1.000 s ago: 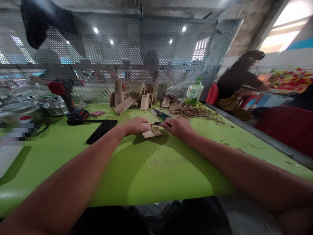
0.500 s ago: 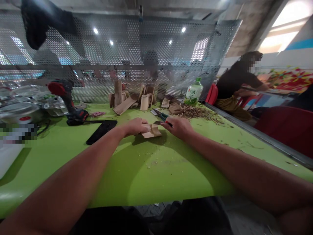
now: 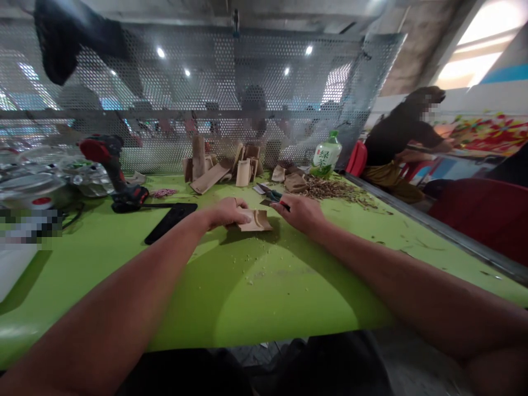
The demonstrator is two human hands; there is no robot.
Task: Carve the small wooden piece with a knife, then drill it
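Note:
My left hand [image 3: 231, 213] grips a small tan piece [image 3: 258, 220], thumb on top, just above the green table [image 3: 264, 308]. The piece has a curved ridge or groove across it; its material is hard to make out. To its right, my right hand [image 3: 299, 212] is closed on a tool with a dark and red handle [image 3: 284, 205]. The tool's dark tip lies close to the piece's upper right edge, apart from it. Near that hand is a pair of dark pliers or cutters [image 3: 270, 193]. Pale crumbs are scattered below the piece.
A black phone-like slab [image 3: 171, 223] and a red-black power drill [image 3: 119, 176] are at the left. Tan pieces [image 3: 212, 175] stand at the back by a perforated metal screen [image 3: 165, 82]. A green-capped bottle [image 3: 327, 155] and brown twigs [image 3: 330, 188] are back right. A person [image 3: 400, 132] sits beyond.
The tan piece has tilted slightly in my left hand, showing its groove more. My right hand and its tool have moved slightly away from it.

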